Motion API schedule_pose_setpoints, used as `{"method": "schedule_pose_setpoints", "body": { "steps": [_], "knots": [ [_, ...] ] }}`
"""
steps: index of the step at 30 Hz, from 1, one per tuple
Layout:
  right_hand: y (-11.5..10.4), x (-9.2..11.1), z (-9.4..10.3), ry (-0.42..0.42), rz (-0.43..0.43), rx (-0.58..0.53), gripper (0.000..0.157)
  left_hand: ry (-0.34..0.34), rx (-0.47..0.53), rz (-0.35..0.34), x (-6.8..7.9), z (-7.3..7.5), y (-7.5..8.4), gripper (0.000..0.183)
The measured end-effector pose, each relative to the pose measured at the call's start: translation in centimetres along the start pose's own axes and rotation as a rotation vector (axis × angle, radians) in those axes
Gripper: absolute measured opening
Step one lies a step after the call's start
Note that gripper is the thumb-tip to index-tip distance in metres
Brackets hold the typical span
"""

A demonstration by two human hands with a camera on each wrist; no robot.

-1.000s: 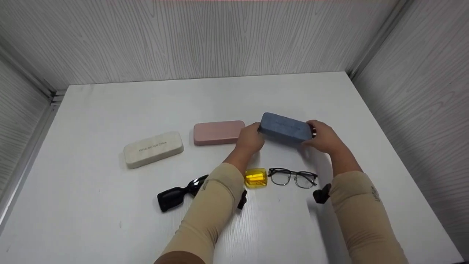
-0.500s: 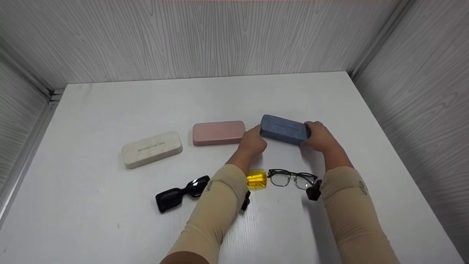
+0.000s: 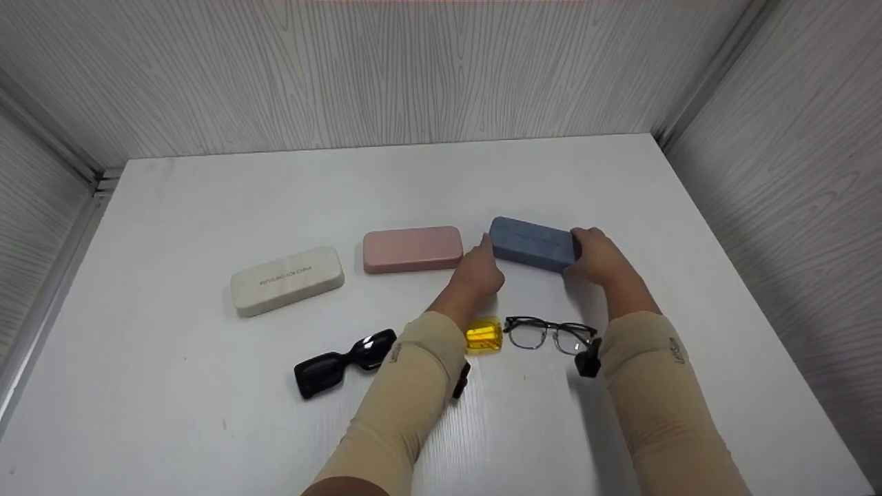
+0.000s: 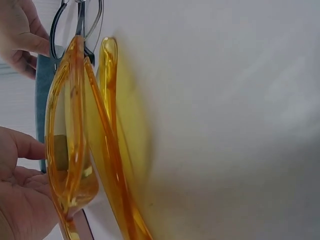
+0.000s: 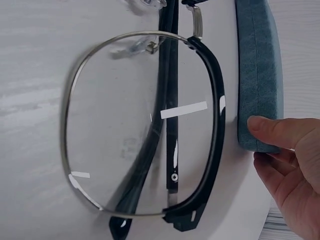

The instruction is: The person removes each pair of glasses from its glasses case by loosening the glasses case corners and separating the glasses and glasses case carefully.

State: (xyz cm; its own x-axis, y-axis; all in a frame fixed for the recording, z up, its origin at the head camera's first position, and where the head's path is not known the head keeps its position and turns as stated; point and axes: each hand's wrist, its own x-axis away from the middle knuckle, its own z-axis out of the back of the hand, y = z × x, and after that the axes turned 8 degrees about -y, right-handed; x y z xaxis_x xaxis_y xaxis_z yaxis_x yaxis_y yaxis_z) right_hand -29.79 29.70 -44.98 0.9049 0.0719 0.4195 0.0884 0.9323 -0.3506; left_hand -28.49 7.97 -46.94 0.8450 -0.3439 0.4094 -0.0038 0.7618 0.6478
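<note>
A blue glasses case [image 3: 532, 242] lies closed on the white table, slightly angled. My right hand [image 3: 598, 256] holds its right end; in the right wrist view the thumb presses the case's side [image 5: 257, 75] and the fingers curl under the end. At the left end is my left hand [image 3: 477, 275], thumb extended to the case's corner and fingers loose in the left wrist view. Nearer me lie yellow glasses [image 3: 485, 335], partly behind my left sleeve, and black-and-silver-framed glasses [image 3: 551, 325]. Both pairs fill much of the wrist views.
Left of the hands lie a pink glasses case [image 3: 412, 249] and a cream glasses case [image 3: 287, 281] with lettering. Black sunglasses [image 3: 344, 360] lie in front, near my left forearm. Grey wood-grain panels [image 3: 413, 76] stand behind and at both sides of the table.
The blue case has come down slightly and settled on the table. My right hand has shifted a little left with it; my left hand has slid slightly toward me and loosened.
</note>
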Motion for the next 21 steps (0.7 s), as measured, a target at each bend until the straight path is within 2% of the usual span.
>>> {"method": "schedule_pose_setpoints", "body": {
  "steps": [6,11,16,21],
  "knots": [
    [-0.3,-0.2,0.5,-0.042,-0.004,0.041,0.085,-0.055,0.001,-0.041,0.3,0.6,-0.2,0.073],
    [-0.4,-0.1,1.6,-0.077,0.012,0.044,0.095,-0.041,0.000,-0.089,0.5,1.5,-0.3,0.071],
    [-0.4,0.3,2.8,-0.081,0.049,0.049,0.092,-0.047,-0.014,-0.132,0.8,2.3,0.2,0.068],
    [-1.1,0.7,3.9,-0.040,0.114,0.086,0.085,-0.027,-0.057,-0.127,1.4,4.0,0.2,0.064]
  ]
}}
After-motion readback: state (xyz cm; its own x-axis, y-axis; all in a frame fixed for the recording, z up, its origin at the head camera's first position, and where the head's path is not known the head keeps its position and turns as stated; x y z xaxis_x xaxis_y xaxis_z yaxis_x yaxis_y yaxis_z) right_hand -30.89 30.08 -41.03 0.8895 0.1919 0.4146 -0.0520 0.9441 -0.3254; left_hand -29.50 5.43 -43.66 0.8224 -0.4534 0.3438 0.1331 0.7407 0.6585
